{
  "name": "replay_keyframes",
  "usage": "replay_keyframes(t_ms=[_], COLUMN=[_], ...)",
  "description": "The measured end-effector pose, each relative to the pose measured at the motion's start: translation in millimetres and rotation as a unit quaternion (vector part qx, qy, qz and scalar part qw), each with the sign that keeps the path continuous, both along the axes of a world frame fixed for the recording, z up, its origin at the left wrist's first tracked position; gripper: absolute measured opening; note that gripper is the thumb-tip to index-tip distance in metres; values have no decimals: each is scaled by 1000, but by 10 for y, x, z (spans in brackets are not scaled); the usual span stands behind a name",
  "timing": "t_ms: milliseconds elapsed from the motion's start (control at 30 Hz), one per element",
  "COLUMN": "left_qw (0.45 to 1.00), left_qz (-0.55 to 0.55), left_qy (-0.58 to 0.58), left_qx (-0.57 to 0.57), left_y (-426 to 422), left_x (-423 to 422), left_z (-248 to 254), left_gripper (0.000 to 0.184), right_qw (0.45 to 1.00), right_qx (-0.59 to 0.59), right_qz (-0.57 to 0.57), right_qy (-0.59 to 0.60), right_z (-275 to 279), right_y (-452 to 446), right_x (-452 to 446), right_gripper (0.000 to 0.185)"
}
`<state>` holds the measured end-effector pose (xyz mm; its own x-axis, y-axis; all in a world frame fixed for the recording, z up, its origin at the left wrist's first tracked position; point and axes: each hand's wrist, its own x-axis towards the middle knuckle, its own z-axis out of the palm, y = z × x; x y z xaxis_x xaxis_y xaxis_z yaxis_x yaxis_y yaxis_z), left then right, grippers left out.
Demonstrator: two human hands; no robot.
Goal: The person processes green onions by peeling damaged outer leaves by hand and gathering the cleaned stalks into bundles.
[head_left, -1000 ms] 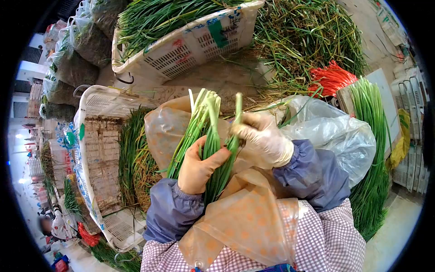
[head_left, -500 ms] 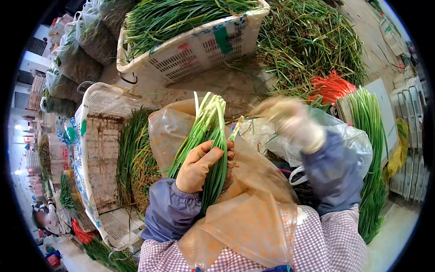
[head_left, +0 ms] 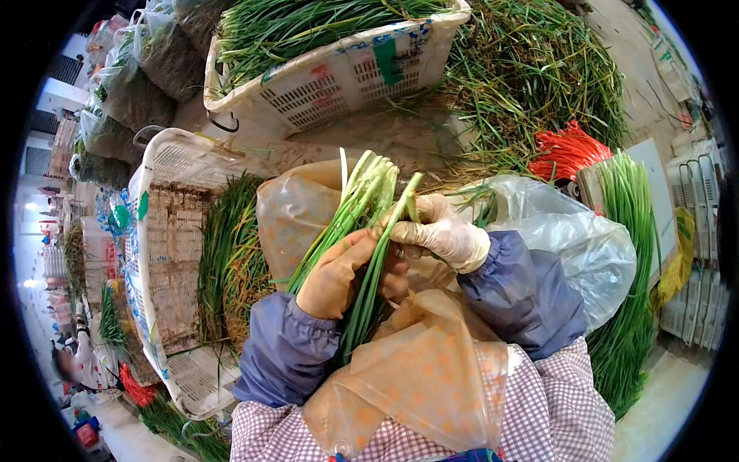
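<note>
A bunch of scallions [head_left: 362, 185], pale stem ends up and green leaves hanging down, is gripped in my left hand [head_left: 335, 277], which wears a tan glove with bare fingertips. One stalk [head_left: 402, 206] stands a little apart at the right side of the bunch. My right hand [head_left: 450, 235], in a pale glove, is closed with its fingers at this stalk, beside my left fingers. Its fingertips are partly hidden. Below both hands, a translucent orange-dotted plastic apron [head_left: 431, 377] covers my lap.
A white crate [head_left: 339, 85] full of greens stands ahead, and another crate [head_left: 150, 254] holds greens at left. Loose trimmings [head_left: 539, 77] are heaped at upper right near red ties [head_left: 570, 152]. Sorted scallions [head_left: 627, 308] lie at right by a clear plastic bag [head_left: 585, 246].
My right hand, blurred by motion farther right before, has come in to the bunch and closed at a stalk. My left hand keeps its hold on the bunch.
</note>
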<state>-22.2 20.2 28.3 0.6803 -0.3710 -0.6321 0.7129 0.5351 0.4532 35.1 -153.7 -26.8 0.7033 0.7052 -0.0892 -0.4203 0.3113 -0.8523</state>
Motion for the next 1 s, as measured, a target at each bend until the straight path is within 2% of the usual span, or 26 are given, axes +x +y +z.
replay_keyframes(t_ms=[33, 100, 133, 200, 233, 267, 300, 367, 400, 433, 500, 533, 600, 667, 700, 767, 833, 867, 933, 967, 1000], left_qw=[1000, 959, 942, 950, 956, 961, 961, 963, 971, 971, 955, 952, 958, 962, 960, 956, 977, 990, 988, 985, 984], left_qz=[0, -33, -66, -58, -46, -37, -39, -15, 15, 14, -32, -38, -47, -52, -50, -48, -9, -3, -6, -10, -20], left_qy=[1, -171, -194, -175, -158, -157, -159, -158, -133, -134, -154, -157, -138, -117, -130, -141, -96, -79, -88, -100, -108], left_qx=[1, 225, 266, 251, 242, 225, 224, 217, 198, 200, 251, 259, 248, 240, 243, 252, 193, 114, 129, 144, 144], left_y=[-33, -83, -66, -87, -98, -97, -98, -93, -122, -118, -115, -143, -170, -219, -248, -235, -209, -129, -96, -91, -108], left_x=[-13, -66, -119, -138, -139, -139, -140, -149, -151, -159, -150, -138, -98, -83, -86, -101, -109, -154, -159, -168, -169], left_z=[-9, -54, -148, -184, -188, -189, -200, -221, -179, -182, -204, -215, -195, -167, -152, -132, -129, -162, -190, -204, -195], left_gripper=[24, 20, 18, 18, 18, 18, 18, 17, 17, 17, 19, 18, 18, 18, 16, 17, 19, 21, 21, 20, 22], right_qw=[999, 996, 993, 963, 962, 927, 870, 755, 716, 664, 579, 791, 919, 976, 990, 990, 987, 979, 924, 863, 833], right_qx=[-27, -58, -105, -221, -223, -233, -237, -311, -410, -440, -629, -340, -193, -96, -81, -68, -82, -49, -135, -250, -243], right_qz=[-28, -60, -42, -9, -12, -106, -197, -396, -485, -538, -463, -486, -310, -143, -107, -118, -136, -193, -330, -402, -461], right_qy=[19, 39, -17, -156, -156, -273, -385, -420, -288, -276, -234, -154, -149, -135, -34, 30, 22, -40, -140, -177, -185], right_z=[30, 94, 128, 91, 90, 106, 111, -76, -63, -121, 37, -1, 112, 197, 258, 122, -12, -210, -241, -153, -256], right_y=[-29, -114, -168, -289, -364, -435, -528, -1028, -1328, -1610, -1661, -1461, -1050, -627, -426, -206, -188, -240, -487, -690, -907], right_x=[-28, -35, -27, 18, 57, 104, 179, 583, 734, 855, 779, 679, 322, 5, -80, -120, -88, -23, 194, 349, 484], right_gripper=[19, 17, 17, 16, 16, 15, 14, 13, 13, 15, 22, 26, 23, 20, 17, 17, 14, 15, 15, 15, 16])
